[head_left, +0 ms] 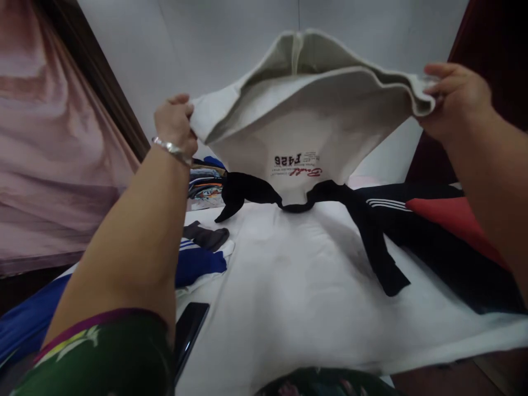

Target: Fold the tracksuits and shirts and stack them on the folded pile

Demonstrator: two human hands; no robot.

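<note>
A white T-shirt [330, 126] with black sleeves is stretched between my two hands, its bottom hem up and spread into a gap. My left hand [175, 124], with a silver bangle at the wrist, pinches one end of the hem. At the other end my right hand [460, 102] grips the folded edge. Red and black print on the shirt's front appears upside down. The black collar [297, 208] and black sleeves [377, 247] hang lowest, touching or close over the white-covered table [305, 291].
Black trousers with white stripes [437, 258] and a red cloth [454, 220] lie at right. At left are blue clothing [200, 267], a dark sock-like item [206, 236], a phone [192, 335] and a folded clothes stack [204, 181]. A pink curtain [53, 137] hangs beyond.
</note>
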